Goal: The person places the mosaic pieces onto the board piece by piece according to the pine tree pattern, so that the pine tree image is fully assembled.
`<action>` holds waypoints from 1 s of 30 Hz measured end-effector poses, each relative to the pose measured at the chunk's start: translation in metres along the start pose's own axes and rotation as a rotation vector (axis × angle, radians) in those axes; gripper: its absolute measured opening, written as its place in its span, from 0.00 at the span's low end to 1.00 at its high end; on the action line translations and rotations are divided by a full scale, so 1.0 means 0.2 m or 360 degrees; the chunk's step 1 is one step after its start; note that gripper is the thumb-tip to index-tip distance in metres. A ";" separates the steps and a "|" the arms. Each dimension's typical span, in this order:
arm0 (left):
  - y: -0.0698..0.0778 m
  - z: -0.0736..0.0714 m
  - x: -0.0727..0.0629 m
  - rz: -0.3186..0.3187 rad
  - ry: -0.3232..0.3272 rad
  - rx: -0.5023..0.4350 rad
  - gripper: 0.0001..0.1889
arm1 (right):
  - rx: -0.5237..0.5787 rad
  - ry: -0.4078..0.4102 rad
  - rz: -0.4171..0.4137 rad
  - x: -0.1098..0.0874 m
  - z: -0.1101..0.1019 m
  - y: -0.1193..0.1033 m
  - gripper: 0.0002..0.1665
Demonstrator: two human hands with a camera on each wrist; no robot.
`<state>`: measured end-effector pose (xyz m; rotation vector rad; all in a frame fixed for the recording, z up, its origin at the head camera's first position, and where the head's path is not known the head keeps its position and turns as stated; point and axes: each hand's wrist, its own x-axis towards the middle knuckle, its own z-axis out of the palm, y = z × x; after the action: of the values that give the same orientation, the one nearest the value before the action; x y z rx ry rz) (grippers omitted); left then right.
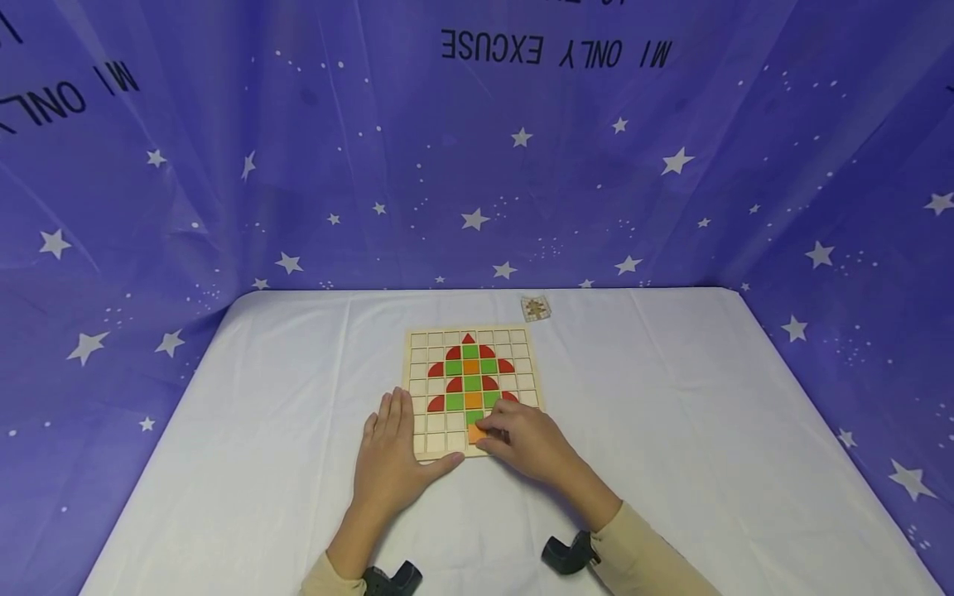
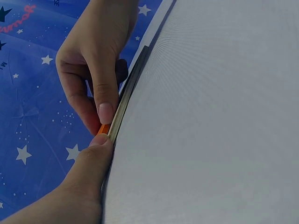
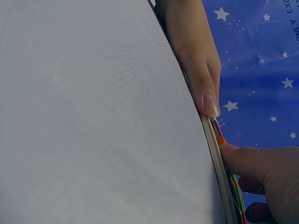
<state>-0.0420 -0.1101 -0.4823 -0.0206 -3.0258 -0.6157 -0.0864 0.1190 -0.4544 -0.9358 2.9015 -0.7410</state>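
A square wooden grid board lies on the table, bearing a tree-shaped pattern of red, green and orange tiles. At the pattern's bottom, by the near edge, my right hand pinches an orange square tile between thumb and fingers. Whether the tile sits fully down in its cell cannot be told. My left hand rests against the board's left side, fingers extended, its thumb along the near edge. In the left wrist view that thumb touches the board's rim, close to the orange tile. My right hand covers the board's lower right cells.
Beyond the board's far edge lies a small card with a brown tree-like pattern on a grid. A white cloth covers the table. Purple star-printed fabric hangs behind and at the sides. Dark devices are worn at both wrists.
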 end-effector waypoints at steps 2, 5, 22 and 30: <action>0.00 0.00 0.00 -0.0001 -0.0002 -0.0002 0.69 | 0.0016 -0.0011 0.0007 0.00 0.00 0.00 0.16; 0.00 0.00 0.00 -0.0002 -0.0005 -0.0004 0.69 | 0.0037 -0.0030 0.0019 0.00 -0.01 0.00 0.15; 0.00 0.00 0.00 -0.0008 -0.0012 -0.0018 0.70 | 0.0124 -0.0115 0.0028 -0.01 -0.02 0.01 0.17; 0.00 0.01 0.00 -0.0011 -0.0013 -0.0008 0.70 | 0.0129 -0.0099 0.0010 -0.02 -0.01 0.00 0.17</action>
<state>-0.0416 -0.1101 -0.4841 -0.0128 -3.0334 -0.6251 -0.0834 0.1233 -0.4527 -0.9241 2.7972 -0.8072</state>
